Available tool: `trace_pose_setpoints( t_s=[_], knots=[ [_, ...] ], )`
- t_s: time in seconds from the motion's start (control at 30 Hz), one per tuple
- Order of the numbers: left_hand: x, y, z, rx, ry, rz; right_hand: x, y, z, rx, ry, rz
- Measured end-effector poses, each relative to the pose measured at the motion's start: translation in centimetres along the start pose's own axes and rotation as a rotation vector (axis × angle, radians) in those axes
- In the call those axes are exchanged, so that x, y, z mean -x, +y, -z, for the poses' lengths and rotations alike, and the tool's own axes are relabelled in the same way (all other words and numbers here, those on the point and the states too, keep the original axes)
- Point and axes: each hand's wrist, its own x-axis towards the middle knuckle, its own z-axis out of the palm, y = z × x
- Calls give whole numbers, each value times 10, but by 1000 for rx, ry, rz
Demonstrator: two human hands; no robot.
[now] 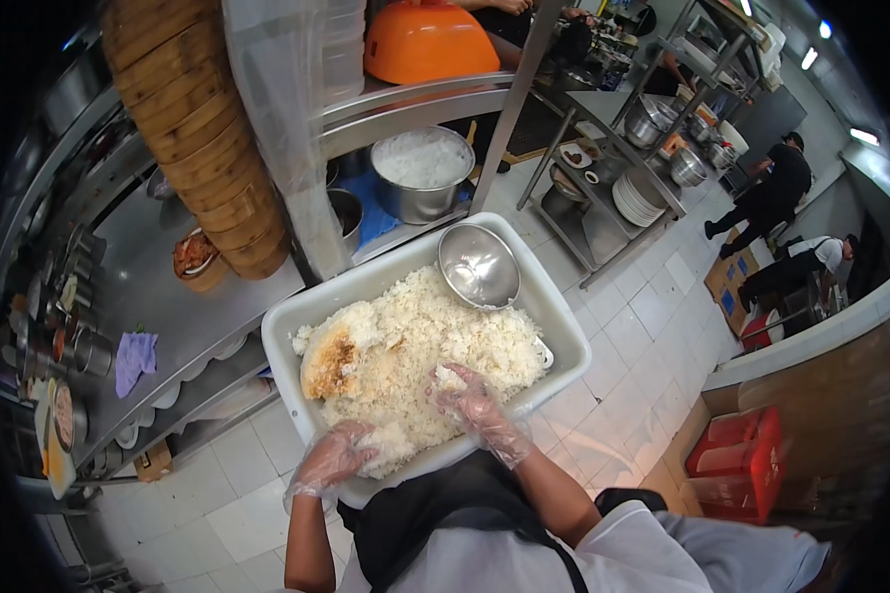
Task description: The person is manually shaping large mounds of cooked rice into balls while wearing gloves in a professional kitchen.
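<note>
A large white plastic tub (285, 385) of cooked white rice (423, 319) stands right in front of me. Both hands wear clear plastic gloves. My right hand (478, 411) holds a clump of rice over the near middle of the tub. At the near left corner, the fingers of my left hand (337, 456) curl around more rice; their tips are partly hidden by it. A browned, crusted slab of rice (334, 359) lies at the left of the heap. Tilted on the rice by the far wall is a metal bowl (480, 267). A white utensil edge (544, 353) pokes out at the right.
Bamboo steamers (200, 148) tower on the steel counter (141, 289) at left, near a purple cloth (135, 362). A metal pot of white contents (423, 178) sits on a shelf beyond the tub. Red containers (738, 463) stand right. Two people (775, 178) are farther off.
</note>
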Motion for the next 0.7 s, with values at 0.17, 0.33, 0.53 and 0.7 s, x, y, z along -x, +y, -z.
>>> trace_pose_setpoints(
  t_s=[0.17, 0.33, 0.53, 0.7],
  knots=[
    [1, 9, -2, 40, -23, -21, -10, -1, 13, 160, 235, 19],
    [1, 2, -3, -6, -6, -41, -26, -2, 26, 503, 346, -4],
    [0, 5, -3, -8, -22, -47, -30, 18, 58, -24, 224, 131],
    [-2, 2, -5, -28, -31, -73, -8, -18, 35, -18, -25, 111]
  ],
)
